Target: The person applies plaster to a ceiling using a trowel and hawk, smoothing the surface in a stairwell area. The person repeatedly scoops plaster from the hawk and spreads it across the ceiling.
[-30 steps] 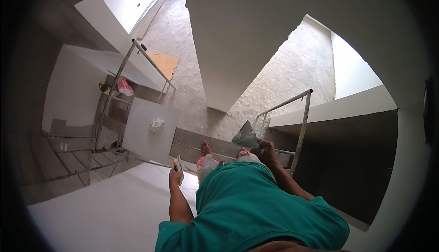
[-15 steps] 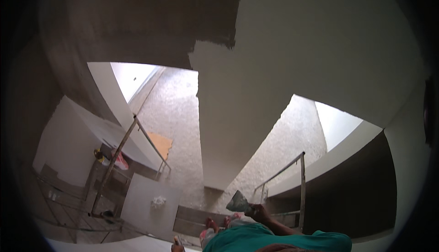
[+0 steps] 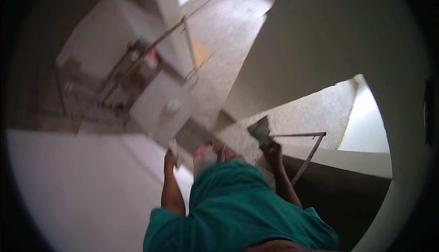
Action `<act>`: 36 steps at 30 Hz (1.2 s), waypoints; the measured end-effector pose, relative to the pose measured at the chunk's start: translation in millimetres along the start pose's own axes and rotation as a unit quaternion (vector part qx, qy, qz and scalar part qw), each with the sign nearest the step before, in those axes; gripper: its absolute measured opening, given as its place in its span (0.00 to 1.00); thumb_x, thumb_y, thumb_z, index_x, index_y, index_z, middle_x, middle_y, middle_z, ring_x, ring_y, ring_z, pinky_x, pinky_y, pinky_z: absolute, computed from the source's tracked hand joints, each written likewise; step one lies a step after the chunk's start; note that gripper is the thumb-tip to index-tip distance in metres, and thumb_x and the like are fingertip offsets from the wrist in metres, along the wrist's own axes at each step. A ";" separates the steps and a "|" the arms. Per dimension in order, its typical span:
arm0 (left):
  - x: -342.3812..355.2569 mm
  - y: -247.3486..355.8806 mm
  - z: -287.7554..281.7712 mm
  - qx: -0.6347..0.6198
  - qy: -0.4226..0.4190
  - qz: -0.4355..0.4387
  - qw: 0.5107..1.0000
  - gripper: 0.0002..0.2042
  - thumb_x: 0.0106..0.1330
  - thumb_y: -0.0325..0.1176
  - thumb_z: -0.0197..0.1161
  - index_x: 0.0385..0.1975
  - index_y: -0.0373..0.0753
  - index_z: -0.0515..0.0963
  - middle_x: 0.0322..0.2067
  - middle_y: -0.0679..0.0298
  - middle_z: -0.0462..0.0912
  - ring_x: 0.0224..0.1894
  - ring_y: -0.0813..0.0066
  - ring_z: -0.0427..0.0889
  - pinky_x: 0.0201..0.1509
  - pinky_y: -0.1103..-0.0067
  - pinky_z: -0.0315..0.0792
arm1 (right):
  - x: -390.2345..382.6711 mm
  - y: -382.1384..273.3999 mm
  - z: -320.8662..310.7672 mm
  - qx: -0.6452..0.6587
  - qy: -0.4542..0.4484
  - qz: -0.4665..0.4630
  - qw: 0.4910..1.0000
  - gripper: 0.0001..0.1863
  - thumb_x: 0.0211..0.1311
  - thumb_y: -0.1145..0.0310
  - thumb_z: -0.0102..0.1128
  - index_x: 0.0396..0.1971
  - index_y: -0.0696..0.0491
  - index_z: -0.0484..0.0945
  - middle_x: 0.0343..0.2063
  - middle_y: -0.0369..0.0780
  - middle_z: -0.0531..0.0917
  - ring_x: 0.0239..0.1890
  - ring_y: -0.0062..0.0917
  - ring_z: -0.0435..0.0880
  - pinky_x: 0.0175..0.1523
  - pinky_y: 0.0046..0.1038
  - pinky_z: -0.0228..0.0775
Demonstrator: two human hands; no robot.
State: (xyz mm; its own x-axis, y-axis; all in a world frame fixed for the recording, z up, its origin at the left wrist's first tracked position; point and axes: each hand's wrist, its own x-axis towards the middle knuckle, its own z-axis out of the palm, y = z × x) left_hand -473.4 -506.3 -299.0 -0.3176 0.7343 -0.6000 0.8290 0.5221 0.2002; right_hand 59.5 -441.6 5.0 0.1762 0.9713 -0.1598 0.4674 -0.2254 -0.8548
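Note:
My left hand [image 3: 169, 159] grips a trowel [image 3: 177, 153] by its light handle, beside my left leg. My right hand [image 3: 273, 151] is closed on the handle of a wide metal scraper [image 3: 258, 128], its broad blade pointing up and left. A square pale board [image 3: 148, 115] with a white lump [image 3: 172, 106] on it lies ahead of my left hand. My feet [image 3: 210, 149], in reddish footwear, are on planks [image 3: 192, 137] below my green shirt. The picture is blurred.
Metal scaffold rails stand at left [image 3: 164, 34] and right [image 3: 311, 156]. A large pale wall [image 3: 306, 46] rises ahead. Behind the left rail lie a red-and-white bag [image 3: 152, 59] and an orange sheet [image 3: 200, 50]. A white surface [image 3: 82, 179] spans the lower left.
The view tipped up toward the wall half a second ago, then swung down again and rotated, so both hands show. Both still hold their tools.

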 end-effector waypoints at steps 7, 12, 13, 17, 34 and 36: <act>-102.9 48.9 -93.0 -0.301 0.112 -0.039 0.946 0.15 0.50 0.38 0.59 0.30 0.30 0.78 0.30 0.45 0.82 0.37 0.49 0.82 0.43 0.63 0.75 | -11.2 -12.5 35.6 0.041 -0.036 -0.002 0.999 0.13 0.48 0.74 0.65 0.36 0.61 0.79 0.22 0.34 0.80 0.25 0.14 0.73 0.32 0.22 0.68; -73.1 70.6 -70.6 -0.343 0.214 -0.034 0.914 0.14 0.58 0.38 0.56 0.18 0.32 0.73 0.20 0.49 0.78 0.25 0.50 0.79 0.31 0.64 0.71 | 0.5 27.0 41.8 -0.016 -0.046 0.010 0.999 0.10 0.46 0.75 0.66 0.30 0.62 0.78 0.19 0.37 0.80 0.23 0.17 0.74 0.30 0.23 0.68; -53.9 60.6 -45.9 -0.259 0.231 0.029 0.937 0.14 0.59 0.38 0.56 0.19 0.33 0.73 0.19 0.50 0.77 0.24 0.49 0.78 0.31 0.63 0.71 | 2.7 30.2 47.7 -0.041 -0.055 -0.009 0.998 0.09 0.46 0.75 0.66 0.29 0.61 0.78 0.19 0.38 0.80 0.23 0.17 0.75 0.30 0.24 0.68; 3.5 102.0 23.7 -0.098 0.304 0.197 0.927 0.12 0.63 0.38 0.55 0.29 0.35 0.75 0.19 0.50 0.76 0.24 0.45 0.76 0.32 0.59 0.70 | 11.5 51.1 80.4 -0.031 -0.037 0.009 0.999 0.08 0.46 0.76 0.66 0.27 0.60 0.78 0.18 0.38 0.80 0.22 0.17 0.75 0.30 0.25 0.69; -52.2 176.9 -3.6 -0.458 -0.043 0.005 0.888 0.16 0.65 0.41 0.58 0.37 0.30 0.74 0.29 0.50 0.79 0.31 0.56 0.80 0.38 0.67 0.74 | 39.0 97.0 219.1 -0.099 -0.024 0.070 0.992 0.22 0.44 0.69 0.74 0.40 0.60 0.79 0.30 0.41 0.83 0.31 0.19 0.79 0.36 0.25 0.71; -44.2 191.3 -29.7 -0.529 -0.082 -0.044 0.844 0.17 0.64 0.39 0.58 0.35 0.27 0.73 0.31 0.53 0.79 0.32 0.60 0.81 0.37 0.69 0.75 | 18.8 130.7 230.3 -0.123 0.023 0.033 0.992 0.22 0.44 0.69 0.74 0.40 0.60 0.78 0.28 0.41 0.83 0.29 0.19 0.78 0.35 0.25 0.71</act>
State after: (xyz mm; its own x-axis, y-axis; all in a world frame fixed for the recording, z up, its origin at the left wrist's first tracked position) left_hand -314.5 -426.0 -211.2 -0.2165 0.6472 -0.7309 -0.0962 0.7309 0.6756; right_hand -75.6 -435.3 -223.5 0.2500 0.9504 -0.1850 0.6495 -0.3063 -0.6960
